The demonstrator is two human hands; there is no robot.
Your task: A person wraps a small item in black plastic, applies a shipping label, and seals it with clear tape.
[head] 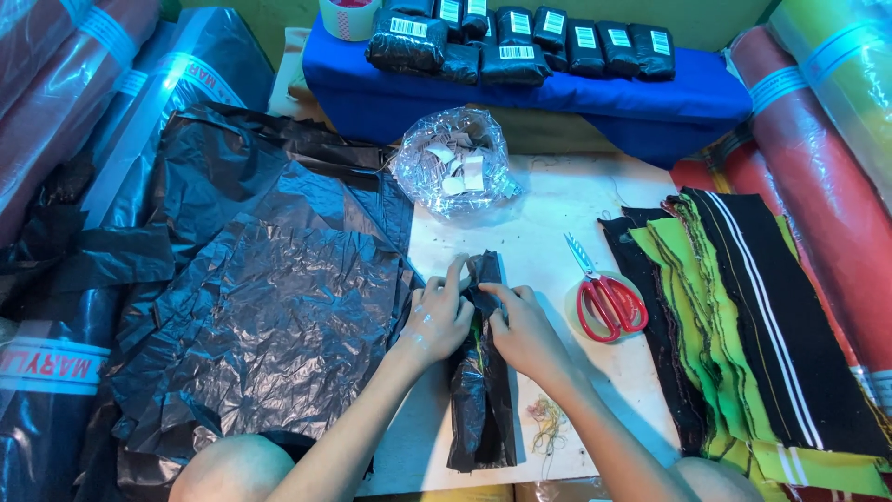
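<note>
A white table [557, 200] sits in a crowded room, with big rolls of cloth on both sides.

In the middle of the table lies a long black plastic bundle [480, 372]. The left hand [437, 321] is closed on its upper left side, fingers curled over the plastic. The right hand [522, 325] presses on the upper right side, with the fingertips pinching the wrap near the top. Both hands are touching the bundle and nearly touching each other.

To do this wrapping well, I think both hands should keep the plastic pulled tight and flat, so no cloth peeks out and the folds stay neat.

Just beside the right hand lie red scissors [609, 302], resting on a roll of clear tape [581, 311]. Further right is a stack of black, green and yellow cloth strips [743, 325]. To the left lies a pile of loose black plastic sheets [269, 297]. Above the hands sits a clear bag of small paper tags [455, 163]. At the back, on a blue cloth [557, 98], finished black packs [520, 42] stand in a row, with another tape roll [348, 17] beside them.
</note>
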